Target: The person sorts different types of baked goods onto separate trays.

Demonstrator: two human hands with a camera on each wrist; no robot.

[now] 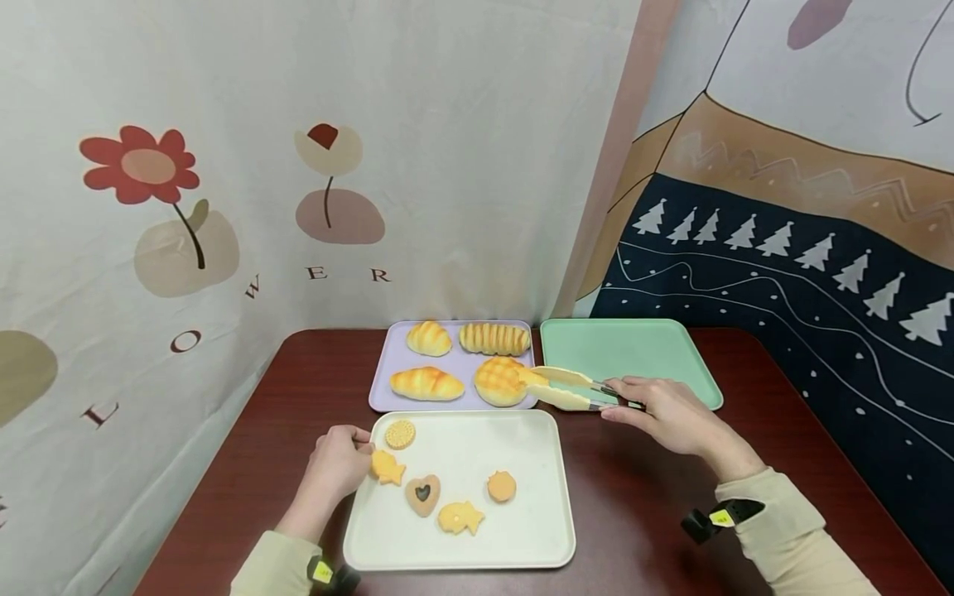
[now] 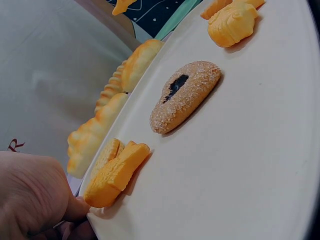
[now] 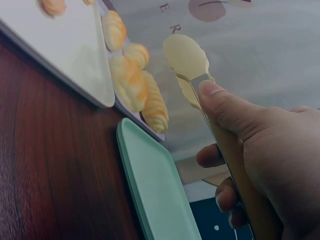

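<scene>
My right hand (image 1: 663,410) grips a pair of tongs (image 3: 225,145) with cream tips and metal arms. In the head view the tips point left over the lilac tray, and a small yellow piece (image 1: 527,377) shows between them, overlapping the round bun (image 1: 498,382). The right wrist view hides that piece behind the tips. At its left edge, the white tray (image 1: 522,538) is pinched by my left hand (image 1: 341,459), close beside a star-shaped cookie (image 2: 116,175). A heart cookie with a dark centre (image 2: 187,95), a round cookie (image 1: 400,434), a fish-shaped cookie (image 1: 460,517) and a small orange cookie (image 1: 502,487) lie there.
Behind the white tray, a lilac tray (image 1: 378,389) bears several breads, among them a croissant-like roll (image 1: 427,383) and a ridged loaf (image 1: 495,339). A green tray (image 1: 619,343) stands at the back right of the dark red table (image 1: 641,530). Printed curtains hang behind.
</scene>
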